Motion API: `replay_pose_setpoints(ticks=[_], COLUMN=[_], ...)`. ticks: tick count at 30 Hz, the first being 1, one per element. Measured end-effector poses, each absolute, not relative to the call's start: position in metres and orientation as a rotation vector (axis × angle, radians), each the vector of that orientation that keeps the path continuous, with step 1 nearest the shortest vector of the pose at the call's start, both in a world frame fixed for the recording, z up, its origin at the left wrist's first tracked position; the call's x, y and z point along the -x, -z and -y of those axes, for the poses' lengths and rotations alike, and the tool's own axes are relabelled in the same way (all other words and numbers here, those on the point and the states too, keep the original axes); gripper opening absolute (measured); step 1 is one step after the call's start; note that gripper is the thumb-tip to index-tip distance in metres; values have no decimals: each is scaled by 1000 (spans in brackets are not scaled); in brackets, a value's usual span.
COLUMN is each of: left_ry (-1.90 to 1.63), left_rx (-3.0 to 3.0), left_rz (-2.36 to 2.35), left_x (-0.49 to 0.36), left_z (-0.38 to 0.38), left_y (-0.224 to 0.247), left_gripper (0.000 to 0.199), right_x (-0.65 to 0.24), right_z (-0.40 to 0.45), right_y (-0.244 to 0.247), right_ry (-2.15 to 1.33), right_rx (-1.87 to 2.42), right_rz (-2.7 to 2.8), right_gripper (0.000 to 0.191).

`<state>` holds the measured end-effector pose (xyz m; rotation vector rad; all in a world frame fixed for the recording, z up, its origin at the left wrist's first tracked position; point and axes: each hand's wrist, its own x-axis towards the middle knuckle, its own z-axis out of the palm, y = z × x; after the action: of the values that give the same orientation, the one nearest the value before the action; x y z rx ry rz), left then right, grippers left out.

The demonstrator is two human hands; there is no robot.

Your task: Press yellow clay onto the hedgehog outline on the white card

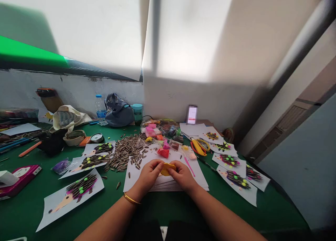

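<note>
Between my two hands is a flattened piece of yellow modelling clay [166, 169], held just above white paper sheets [154, 185]. My left hand [151, 173] pinches its left edge, thumb in front. On the other side my right hand [182, 174] grips the right edge the same way. Beyond the hands lie a red clay packet [163, 153] and further small bags of coloured clay. A pink modelling tool [189, 166] rests on the paper to the right of my right hand. Striped sunflower seeds [126, 151] are heaped to the left, some spilling onto the paper.
Hedgehog pictures made with seeds and clay lie at left [76, 195] and right [237, 181]. Yellow-handled scissors [198, 147] lie right of the clay bags. Behind stand a phone [192, 115], a water bottle [100, 110] and a blue bag [119, 115]. A magenta tape dispenser [23, 181] sits far left.
</note>
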<state>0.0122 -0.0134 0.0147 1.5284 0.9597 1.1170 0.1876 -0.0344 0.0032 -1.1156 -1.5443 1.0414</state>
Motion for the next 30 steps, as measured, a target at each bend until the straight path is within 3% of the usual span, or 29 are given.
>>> replay_pose_setpoints(ticks=[12, 17, 30], left_ry=[-1083, -1083, -1040], left_rx=[-1611, -1720, -1600], left_rz=[-962, -1071, -968], left_x=[-14, -14, -16], left_z=[14, 16, 19], left_y=[-9, -11, -17], left_gripper=[33, 21, 26], right_x=[-185, -184, -183], right_z=[35, 37, 39], right_y=[-3, -3, -6], right_ry=[-1010, -965, -955], right_rx=[1149, 1157, 1138], right_rz=[1596, 1691, 1715], right_gripper=[24, 14, 15])
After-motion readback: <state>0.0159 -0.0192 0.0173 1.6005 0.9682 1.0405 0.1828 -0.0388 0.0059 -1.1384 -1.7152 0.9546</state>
